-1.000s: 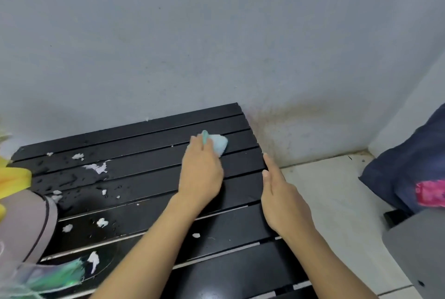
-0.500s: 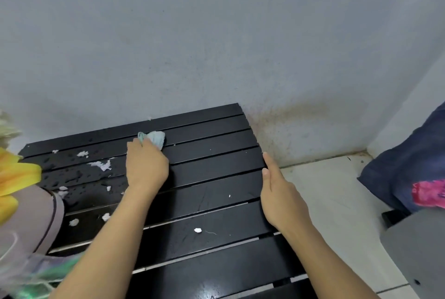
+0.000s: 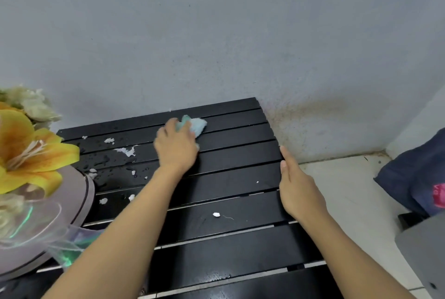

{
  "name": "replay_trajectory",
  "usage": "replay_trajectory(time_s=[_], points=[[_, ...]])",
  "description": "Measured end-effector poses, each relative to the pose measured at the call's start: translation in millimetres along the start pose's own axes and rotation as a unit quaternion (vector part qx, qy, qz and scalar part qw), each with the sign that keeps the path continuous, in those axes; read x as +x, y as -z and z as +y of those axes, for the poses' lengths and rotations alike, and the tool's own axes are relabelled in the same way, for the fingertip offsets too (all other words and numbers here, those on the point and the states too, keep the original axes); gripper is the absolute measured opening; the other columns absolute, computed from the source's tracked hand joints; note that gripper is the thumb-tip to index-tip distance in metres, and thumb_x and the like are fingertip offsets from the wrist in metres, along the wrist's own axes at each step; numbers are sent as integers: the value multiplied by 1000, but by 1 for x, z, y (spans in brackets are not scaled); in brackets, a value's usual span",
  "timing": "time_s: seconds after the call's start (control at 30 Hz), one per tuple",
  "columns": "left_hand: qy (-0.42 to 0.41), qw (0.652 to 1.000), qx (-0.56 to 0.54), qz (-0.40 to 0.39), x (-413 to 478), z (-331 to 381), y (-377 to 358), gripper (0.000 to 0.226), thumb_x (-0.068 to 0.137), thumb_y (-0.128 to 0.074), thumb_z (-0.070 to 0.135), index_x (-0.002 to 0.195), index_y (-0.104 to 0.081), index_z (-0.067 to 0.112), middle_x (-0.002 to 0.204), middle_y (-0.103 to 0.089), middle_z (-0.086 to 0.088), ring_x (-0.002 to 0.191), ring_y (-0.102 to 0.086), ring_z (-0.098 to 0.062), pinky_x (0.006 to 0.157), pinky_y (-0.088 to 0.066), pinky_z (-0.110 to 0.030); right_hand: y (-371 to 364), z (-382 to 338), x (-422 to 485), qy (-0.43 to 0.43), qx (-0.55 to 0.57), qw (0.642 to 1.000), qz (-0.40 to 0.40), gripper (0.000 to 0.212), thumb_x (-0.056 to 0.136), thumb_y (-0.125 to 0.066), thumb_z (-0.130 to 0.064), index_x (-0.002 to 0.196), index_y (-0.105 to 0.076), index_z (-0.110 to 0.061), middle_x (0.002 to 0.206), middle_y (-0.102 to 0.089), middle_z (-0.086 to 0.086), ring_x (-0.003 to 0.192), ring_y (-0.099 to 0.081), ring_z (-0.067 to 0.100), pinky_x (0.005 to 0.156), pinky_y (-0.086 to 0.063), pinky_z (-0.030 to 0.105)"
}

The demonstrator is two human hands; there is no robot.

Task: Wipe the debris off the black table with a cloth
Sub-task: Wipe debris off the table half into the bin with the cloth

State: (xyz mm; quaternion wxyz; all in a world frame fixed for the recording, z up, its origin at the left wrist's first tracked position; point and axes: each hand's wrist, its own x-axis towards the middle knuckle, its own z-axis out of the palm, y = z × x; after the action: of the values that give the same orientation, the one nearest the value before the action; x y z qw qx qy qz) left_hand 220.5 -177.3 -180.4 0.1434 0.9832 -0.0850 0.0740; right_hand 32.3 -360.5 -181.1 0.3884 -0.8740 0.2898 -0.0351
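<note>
Debris (image 3: 125,151) dots my bench's (image 3: 240,245) left slats, one bit (image 3: 216,214) mid-front; the right looks mostly clean. My left hand (image 3: 177,149) clutches the cloth (image 3: 196,125) near the wall; my right hand (image 3: 297,192) rests flat, holding nothing, on the edge.

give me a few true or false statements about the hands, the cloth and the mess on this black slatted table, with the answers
1. The left hand presses a crumpled light blue cloth onto the black slatted table. True.
2. The right hand holds a second cloth. False: it holds nothing and rests flat along the table's right edge.
3. White scraps of debris lie on the slats left of the cloth. True.
4. The table is already wiped clean. False: scraps remain, including a small white crumb between the forearms.
5. The yellow artificial flower stands at the table's right side. False: it is at the left.
</note>
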Motion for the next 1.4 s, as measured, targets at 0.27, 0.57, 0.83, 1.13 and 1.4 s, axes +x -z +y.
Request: replay_trajectory(time_s=[0.27, 0.57, 0.83, 1.13, 1.4], points=[[23, 994, -89, -56, -6, 39, 7, 37, 91, -48, 38, 127, -56, 38, 144, -39, 10, 131, -31, -28, 107, -19, -44, -3, 0, 3, 2, -28, 1000, 13, 48, 104, -13, -41, 151, -13, -46, 75, -64, 4, 69, -60, 20, 69, -53, 39], [77, 988, -125, -54, 22, -20, 32, 21, 82, -71, 35, 102, -71, 40, 125, -63, 10, 119, -52, -23, 102, -24, -45, -4, 0, 3, -2, -48, 999, 13, 47, 104, -13, -41, 151, -14, -47, 78, -62, 1, 69, -55, 16, 65, -46, 36], [-81, 994, -54, 38, 15, 17, 6, 37, 87, -55, 3, 100, -73, 32, 125, -55, 13, 116, -40, -23, 83, -23, -37, -6, 0, 4, 4, -54, 998, 17, 48, 105, -13, -40, 152, -14, -44, 73, -56, -5, 66, -51, 13, 61, -42, 35], [23, 999, 18, 24, 23, -54, 24, 30, 91, -52, 45, 119, -62, 42, 133, -47, 4, 121, -39, -27, 99, -28, -49, -5, 0, 4, 7, -47, 999, 14, 48, 104, -13, -40, 152, -13, -44, 73, -52, -6, 66, -47, 13, 63, -38, 35], [-158, 986, -55, -12, 12, 60, -16, 30, 96, -49, 26, 121, -62, 33, 126, -50, -2, 106, -44, -32, 90, -36, -40, -5, 2, 5, 3, -42, 999, 8, 48, 104, -13, -42, 151, -12, -48, 79, -50, -4, 72, -48, 17, 69, -40, 36]])
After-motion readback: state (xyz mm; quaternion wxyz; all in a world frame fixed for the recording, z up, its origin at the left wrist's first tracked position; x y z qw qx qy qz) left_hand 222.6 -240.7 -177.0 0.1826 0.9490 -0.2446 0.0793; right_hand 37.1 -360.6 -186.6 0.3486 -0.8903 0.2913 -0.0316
